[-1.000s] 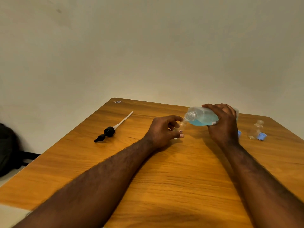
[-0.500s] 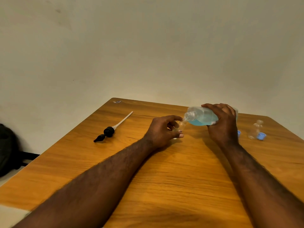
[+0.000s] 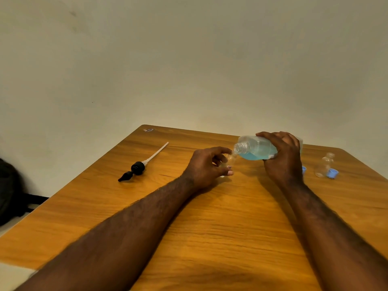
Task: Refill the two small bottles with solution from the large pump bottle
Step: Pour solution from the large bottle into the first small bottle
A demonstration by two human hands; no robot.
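1. Wooden table (image 3: pixel 210 238), orange-brown grain, stands against a plain pale wall (image 3: pixel 189 59). Dark bag (image 3: pixel 10 190) on the floor at the left edge.
2. Person's right hand (image 3: pixel 283 158): fingers wrapped over the large bottle (image 3: pixel 256 149), holding it above the table, tipped almost onto its side. Open neck points left and slightly down. Blue solution (image 3: pixel 257 155) pools along the lower side.
3. Person's left hand (image 3: pixel 206 166): thumb and fingers curled round a small bottle (image 3: pixel 230 159), clear and largely hidden by the fingers. Its mouth sits just under the large bottle's neck. Cannot tell whether the two touch or whether liquid is running.
4. A second small bottle (image 3: pixel 325 164), clear and uncapped, stands upright near the table's far right side, well apart from both hands. A blue cap (image 3: pixel 332 173) lies just beside its base.
5. Another cap (image 3: pixel 304 169), also blue, peeks out from behind the right wrist, mostly hidden.
6. Black pump head (image 3: pixel 137 168) with a white dip tube (image 3: pixel 157 152) lies flat on the table, well left of the left hand, tube pointing toward the far edge.
7. Small sticker (image 3: pixel 148 130) at the far corner, too small to read.
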